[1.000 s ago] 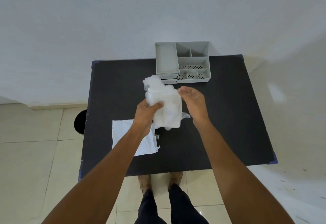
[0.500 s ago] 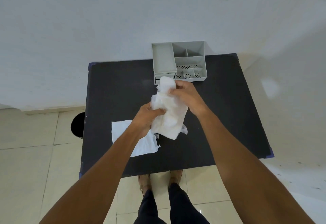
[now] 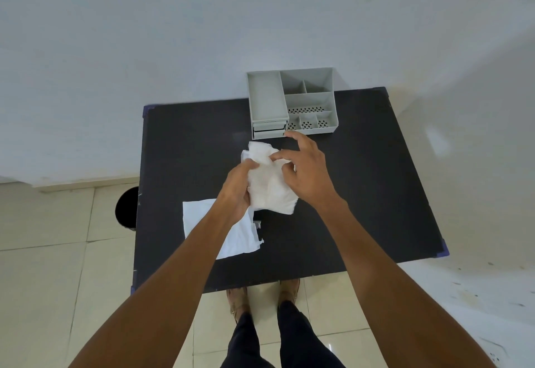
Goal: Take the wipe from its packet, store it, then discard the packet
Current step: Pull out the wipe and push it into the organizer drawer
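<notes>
Observed: one crumpled white wipe (image 3: 267, 182), held above the black tabletop (image 3: 362, 194) between two hands; one flat white packet (image 3: 228, 228) lying on the tabletop below the left wrist; one grey organizer (image 3: 292, 104) just beyond the right fingers. The left hand (image 3: 236, 191) has its fingers curled on the wipe's left edge, and the right hand (image 3: 304, 173) pinches its upper right part, index finger raised. Against half a second ago, the wipe is bunched more compactly and the right index has lifted.
</notes>
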